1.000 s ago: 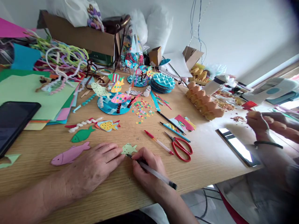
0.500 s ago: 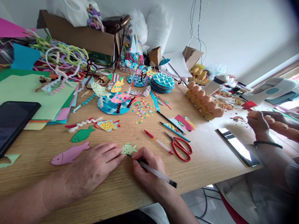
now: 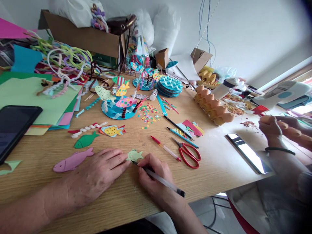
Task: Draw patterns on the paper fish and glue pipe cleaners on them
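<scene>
A small light-green paper fish (image 3: 135, 155) with dark dots lies flat on the wooden table. My left hand (image 3: 104, 169) rests palm down, fingers stretched out, its fingertips at the left end of the fish. Between the fingers of my right hand (image 3: 154, 174) is a black-capped pen (image 3: 167, 183) with a clear barrel, its tip touching the fish's lower edge. Left of my hands lie a pink paper fish (image 3: 73, 160) and a green paper fish (image 3: 86, 140). Above them is a yellow dotted paper fish (image 3: 112, 130).
Red-handled scissors (image 3: 189, 154) and a red pen (image 3: 165, 148) lie to the right. Behind stands a blue base (image 3: 107, 112) bearing paper fish, near scattered confetti (image 3: 148, 113). A phone (image 3: 17, 126) is at left. At right a co-worker's hands (image 3: 271, 130) hold an egg-carton strip.
My hands and the pen have hardly moved. The co-worker's hands at the right have shifted very slightly.
</scene>
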`<act>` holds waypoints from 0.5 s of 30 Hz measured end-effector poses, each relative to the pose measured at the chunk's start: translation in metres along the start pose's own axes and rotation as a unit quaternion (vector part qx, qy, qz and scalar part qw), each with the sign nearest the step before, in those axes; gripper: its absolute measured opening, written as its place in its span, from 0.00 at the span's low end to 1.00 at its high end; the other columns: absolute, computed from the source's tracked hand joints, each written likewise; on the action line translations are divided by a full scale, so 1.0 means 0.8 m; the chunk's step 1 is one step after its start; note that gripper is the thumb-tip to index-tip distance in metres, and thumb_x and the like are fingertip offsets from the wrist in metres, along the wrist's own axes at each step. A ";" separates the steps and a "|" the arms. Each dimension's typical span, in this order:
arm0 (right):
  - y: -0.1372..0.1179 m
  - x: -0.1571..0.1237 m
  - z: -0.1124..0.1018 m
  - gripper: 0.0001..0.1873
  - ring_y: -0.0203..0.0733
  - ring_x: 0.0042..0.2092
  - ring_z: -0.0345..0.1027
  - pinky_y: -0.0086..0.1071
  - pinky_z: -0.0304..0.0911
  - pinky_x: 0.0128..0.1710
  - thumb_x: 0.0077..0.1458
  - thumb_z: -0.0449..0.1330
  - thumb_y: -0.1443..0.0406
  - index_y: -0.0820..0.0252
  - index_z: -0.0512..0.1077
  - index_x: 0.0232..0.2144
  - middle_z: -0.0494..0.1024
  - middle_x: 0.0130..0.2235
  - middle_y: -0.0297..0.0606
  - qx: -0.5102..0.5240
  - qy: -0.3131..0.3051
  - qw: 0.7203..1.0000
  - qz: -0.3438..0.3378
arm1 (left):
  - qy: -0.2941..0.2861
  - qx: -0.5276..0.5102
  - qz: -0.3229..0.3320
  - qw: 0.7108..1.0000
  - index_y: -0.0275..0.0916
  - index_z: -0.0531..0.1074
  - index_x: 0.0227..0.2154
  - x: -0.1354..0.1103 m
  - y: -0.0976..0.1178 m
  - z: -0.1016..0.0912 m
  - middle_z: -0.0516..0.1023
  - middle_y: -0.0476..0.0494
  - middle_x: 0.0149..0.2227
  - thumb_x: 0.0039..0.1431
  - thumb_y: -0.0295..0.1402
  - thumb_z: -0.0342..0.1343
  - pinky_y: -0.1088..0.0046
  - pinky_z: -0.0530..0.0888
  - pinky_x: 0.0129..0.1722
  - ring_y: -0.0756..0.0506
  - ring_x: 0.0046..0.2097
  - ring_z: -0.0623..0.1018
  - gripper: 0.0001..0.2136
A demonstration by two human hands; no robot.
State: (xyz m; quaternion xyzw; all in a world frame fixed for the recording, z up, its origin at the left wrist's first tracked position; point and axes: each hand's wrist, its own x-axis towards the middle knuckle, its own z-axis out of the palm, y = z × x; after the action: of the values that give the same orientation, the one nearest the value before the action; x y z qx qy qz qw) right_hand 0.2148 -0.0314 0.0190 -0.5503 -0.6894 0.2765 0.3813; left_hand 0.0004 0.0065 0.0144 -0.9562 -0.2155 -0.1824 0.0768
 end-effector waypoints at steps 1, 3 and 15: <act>0.000 0.000 0.000 0.05 0.33 0.21 0.63 0.25 0.56 0.23 0.49 0.54 0.70 0.54 0.67 0.26 0.72 0.21 0.28 -0.002 0.000 1.000 0.001 | -0.003 0.000 0.002 1.000 0.36 0.77 0.48 0.000 -0.001 0.000 0.82 0.40 0.48 0.64 0.17 0.41 0.64 0.78 0.50 0.41 0.50 0.78 0.21; -0.001 0.000 -0.001 0.05 0.34 0.21 0.64 0.25 0.57 0.23 0.49 0.53 0.70 0.54 0.67 0.26 0.72 0.22 0.28 -0.006 -0.001 1.000 0.002 | -0.007 0.004 0.003 1.000 0.36 0.77 0.48 -0.001 -0.001 0.000 0.82 0.40 0.48 0.65 0.17 0.41 0.64 0.78 0.51 0.41 0.51 0.78 0.20; -0.001 0.001 -0.002 0.05 0.33 0.21 0.62 0.24 0.55 0.22 0.50 0.53 0.69 0.55 0.67 0.26 0.72 0.21 0.28 -0.015 0.000 1.000 -0.009 | -0.020 -0.008 -0.008 1.000 0.37 0.77 0.49 -0.004 -0.001 0.003 0.81 0.40 0.49 0.64 0.17 0.41 0.64 0.77 0.52 0.42 0.52 0.77 0.22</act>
State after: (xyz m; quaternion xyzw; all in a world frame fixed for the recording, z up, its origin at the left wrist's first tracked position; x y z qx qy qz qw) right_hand 0.2155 -0.0308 0.0206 -0.5497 -0.6984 0.2624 0.3758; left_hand -0.0021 0.0066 0.0110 -0.9587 -0.2230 -0.1650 0.0635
